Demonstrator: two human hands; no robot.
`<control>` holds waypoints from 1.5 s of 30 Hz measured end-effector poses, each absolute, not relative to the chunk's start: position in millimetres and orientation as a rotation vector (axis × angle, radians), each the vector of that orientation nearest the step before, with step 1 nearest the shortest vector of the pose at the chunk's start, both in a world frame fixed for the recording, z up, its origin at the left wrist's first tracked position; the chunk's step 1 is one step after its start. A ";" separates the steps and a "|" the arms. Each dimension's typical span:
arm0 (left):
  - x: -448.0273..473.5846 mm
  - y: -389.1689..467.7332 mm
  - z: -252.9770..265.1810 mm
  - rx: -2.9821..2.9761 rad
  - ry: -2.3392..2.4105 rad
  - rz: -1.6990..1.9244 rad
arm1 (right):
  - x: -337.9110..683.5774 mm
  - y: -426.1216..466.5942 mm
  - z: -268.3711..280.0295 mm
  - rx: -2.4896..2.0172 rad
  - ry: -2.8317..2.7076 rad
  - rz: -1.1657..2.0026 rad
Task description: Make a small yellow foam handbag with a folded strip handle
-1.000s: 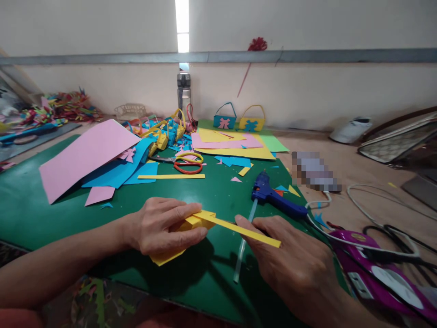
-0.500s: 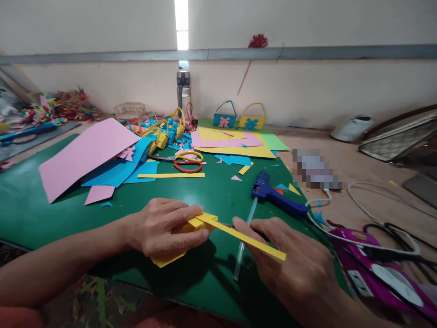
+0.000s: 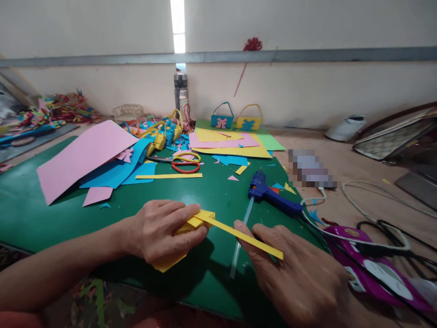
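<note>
My left hand is closed around a folded yellow paper piece, its fingers and thumb pressing on the top and near side. A narrow yellow paper strip runs from the folded piece down to the right. My right hand is beside it with fingers curled. The strip crosses over its thumb and its free end lies over the hand. What the right fingers hold underneath, if anything, is hidden. Just beyond the right hand lies a blue glue gun with a clear glue stick in it.
On the green mat lie scissors, another yellow strip, pink paper and blue paper. Two small paper bags, one blue and one yellow, stand at the back. A purple power strip and cables are at right.
The view has shifted slightly. The right hand has moved a little down and right relative to the strip. The left hand keeps its hold on the folded yellow paper piece.
</note>
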State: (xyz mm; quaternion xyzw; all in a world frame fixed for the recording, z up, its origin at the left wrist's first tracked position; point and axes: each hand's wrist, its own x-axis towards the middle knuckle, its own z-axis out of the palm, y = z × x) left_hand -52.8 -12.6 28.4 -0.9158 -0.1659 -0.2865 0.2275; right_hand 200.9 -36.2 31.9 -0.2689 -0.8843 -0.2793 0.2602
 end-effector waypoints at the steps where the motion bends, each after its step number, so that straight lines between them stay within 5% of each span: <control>1: -52.5 -12.5 28.5 -2.526 -0.460 -0.788 | 201.0 -36.2 31.6 -0.727 -2.382 -0.764; 45: -57.7 -7.3 28.5 -2.578 -0.450 -0.805 | 202.2 -25.5 44.8 -0.603 -2.396 -1.003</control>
